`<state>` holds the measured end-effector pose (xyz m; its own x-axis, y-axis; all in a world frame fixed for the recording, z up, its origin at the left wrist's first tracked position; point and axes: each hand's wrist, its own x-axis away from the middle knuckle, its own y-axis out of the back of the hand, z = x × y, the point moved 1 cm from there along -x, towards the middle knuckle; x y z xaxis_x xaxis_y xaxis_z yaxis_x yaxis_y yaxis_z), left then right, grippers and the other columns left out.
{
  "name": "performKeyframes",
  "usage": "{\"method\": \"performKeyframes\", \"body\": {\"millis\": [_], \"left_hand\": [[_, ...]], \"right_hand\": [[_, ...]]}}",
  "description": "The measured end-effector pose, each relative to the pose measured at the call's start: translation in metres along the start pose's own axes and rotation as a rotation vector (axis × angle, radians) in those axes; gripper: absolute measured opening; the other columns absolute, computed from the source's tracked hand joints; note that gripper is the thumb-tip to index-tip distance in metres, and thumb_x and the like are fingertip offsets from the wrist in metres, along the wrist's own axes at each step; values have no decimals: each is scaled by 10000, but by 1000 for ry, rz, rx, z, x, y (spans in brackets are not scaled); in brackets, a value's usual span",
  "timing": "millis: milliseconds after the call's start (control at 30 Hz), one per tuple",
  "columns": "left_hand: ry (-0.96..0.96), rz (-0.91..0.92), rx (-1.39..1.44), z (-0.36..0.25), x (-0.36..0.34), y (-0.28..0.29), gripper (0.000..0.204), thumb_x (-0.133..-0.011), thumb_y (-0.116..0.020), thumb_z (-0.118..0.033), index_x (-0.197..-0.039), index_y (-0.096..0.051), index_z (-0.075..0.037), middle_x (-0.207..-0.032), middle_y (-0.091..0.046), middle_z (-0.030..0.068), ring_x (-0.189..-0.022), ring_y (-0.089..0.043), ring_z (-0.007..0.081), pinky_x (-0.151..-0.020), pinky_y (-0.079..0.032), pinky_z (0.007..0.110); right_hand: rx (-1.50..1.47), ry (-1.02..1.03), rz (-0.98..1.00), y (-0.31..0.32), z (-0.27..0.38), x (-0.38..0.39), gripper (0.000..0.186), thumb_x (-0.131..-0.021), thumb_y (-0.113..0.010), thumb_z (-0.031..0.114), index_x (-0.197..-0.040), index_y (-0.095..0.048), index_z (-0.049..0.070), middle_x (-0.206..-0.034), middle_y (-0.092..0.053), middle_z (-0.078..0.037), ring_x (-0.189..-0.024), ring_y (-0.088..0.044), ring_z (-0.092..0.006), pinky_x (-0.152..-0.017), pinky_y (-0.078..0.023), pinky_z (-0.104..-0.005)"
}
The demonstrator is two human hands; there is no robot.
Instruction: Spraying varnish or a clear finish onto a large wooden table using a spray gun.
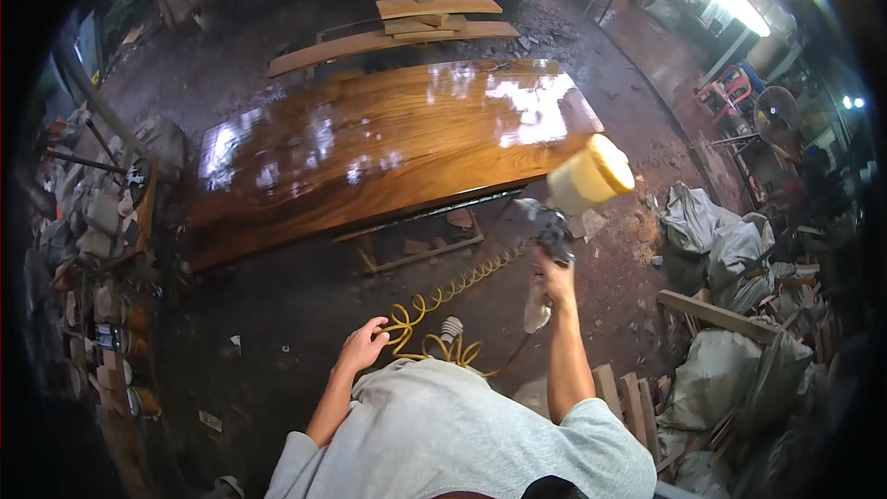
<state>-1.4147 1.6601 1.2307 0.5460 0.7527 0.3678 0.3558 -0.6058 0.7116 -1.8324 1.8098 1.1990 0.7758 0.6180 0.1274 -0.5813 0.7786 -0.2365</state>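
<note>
My right hand point(552, 279) is wrapped round the grip of a dark spray gun point(552, 229). On top of the gun sits a tilted, yellowish cup point(591, 176). The gun is close to the near right edge of a long, glossy brown wooden tabletop point(370, 152), whose wet-looking surface mirrors bright patches of light. A coiled yellow air hose point(434, 298) runs between my two hands and loops in front of my body. Lower left, my left hand point(363, 345) has its fingers curled at a loop of that hose, apart from the tabletop.
Loose planks point(434, 28) are stacked beyond the tabletop. Pale full sacks point(716, 231) and wood offcuts point(633, 407) lie along the right. Cans point(139, 402) and more bundles crowd the left. A low wooden frame point(425, 254) shows under the tabletop's near edge. A fan point(774, 111) stands far right.
</note>
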Motion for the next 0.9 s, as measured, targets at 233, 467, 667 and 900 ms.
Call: {"method": "performKeyframes", "body": {"millis": [233, 467, 667, 900], "left_hand": [[23, 73, 86, 164, 105, 25, 480, -945, -613, -311, -1371, -569, -95, -1280, -673, 165, -1200, -639, 303, -998, -491, 386], [102, 33, 246, 299, 203, 59, 488, -975, -598, -252, -1363, -515, 32, -1173, -662, 119, -1069, -617, 186, -940, -481, 318], [191, -165, 645, 356, 284, 104, 494, -1000, -572, -255, -1382, -505, 50, -1330, -620, 204, -1232, -592, 233, -1043, -437, 349], [375, -739, 960, 355, 364, 237, 538, -1054, -460, -384, -1484, -466, -59, -1513, -494, 98, -1393, -456, 257, -1112, -374, 405]], "right_hand": [[2, 93, 535, -225, 55, 155, 90, -896, -724, 140, -909, -668, 71, -715, -582, 57, -594, -501, -54, -522, -417, -255], [-199, 87, 920, -416, 71, 301, 153, -914, -740, 174, -928, -635, 64, -683, -569, 35, -576, -518, -69, -526, -438, -268], [-212, 125, 1127, -558, 88, 411, 139, -908, -706, 105, -1001, -634, 30, -785, -590, 43, -715, -480, -55, -621, -433, -260], [-87, 25, 1286, -718, 41, 507, 250, -921, -720, 161, -1103, -626, 17, -823, -654, -71, -753, -582, -129, -706, -507, -336]]}}
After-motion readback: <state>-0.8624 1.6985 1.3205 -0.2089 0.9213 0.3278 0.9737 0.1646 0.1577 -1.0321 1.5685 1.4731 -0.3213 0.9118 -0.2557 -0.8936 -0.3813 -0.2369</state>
